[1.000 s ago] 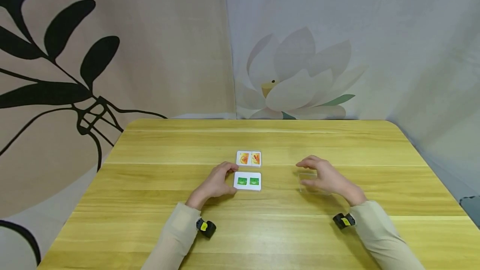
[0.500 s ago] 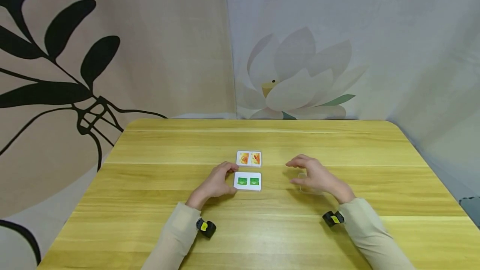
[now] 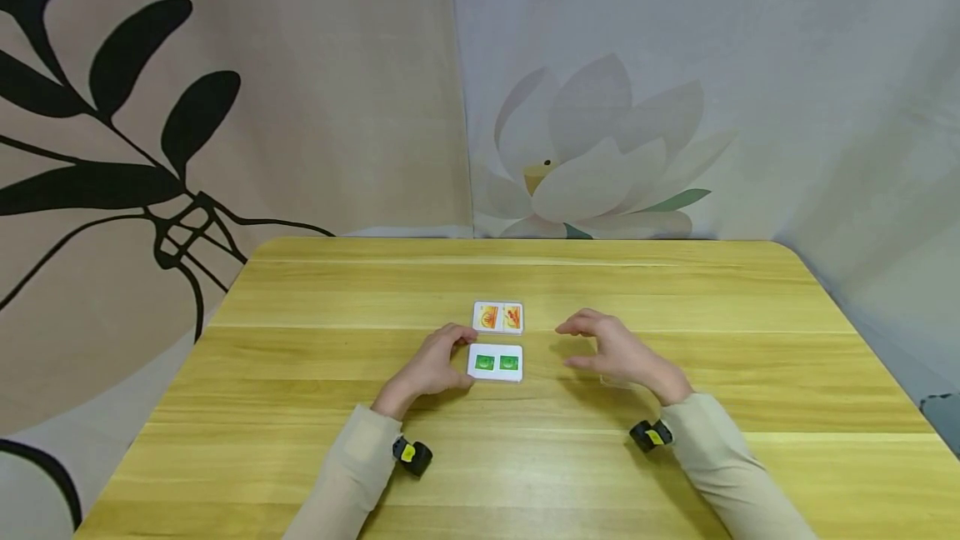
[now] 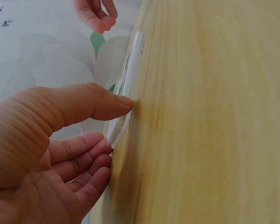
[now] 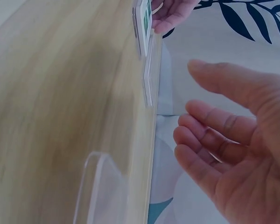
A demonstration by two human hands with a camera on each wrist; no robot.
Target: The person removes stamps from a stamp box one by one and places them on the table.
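A white card with two green pictures (image 3: 496, 373) lies flat near the middle of the wooden table. My left hand (image 3: 427, 367) holds its left end, thumb at the near edge and fingers at the far corner. In the left wrist view this card (image 4: 127, 88) looks thick and layered with a clear rim. Just behind it lies another white card with two orange pictures (image 3: 498, 317). To the right, my right hand (image 3: 626, 357) hovers over the table, thumb and fingers spread apart, holding nothing. Below it a clear plate (image 5: 100, 186) lies on the table.
The wooden table (image 3: 315, 290) reaches back to a hanging cloth (image 3: 360, 107) printed with dark leaves and a pale flower. Each wrist wears a small black camera, one (image 3: 413, 457) on the left and one (image 3: 651, 436) on the right.
My right hand has moved left over the table, toward the cards, passing above the clear plate. The left hand and both cards stay where they were.
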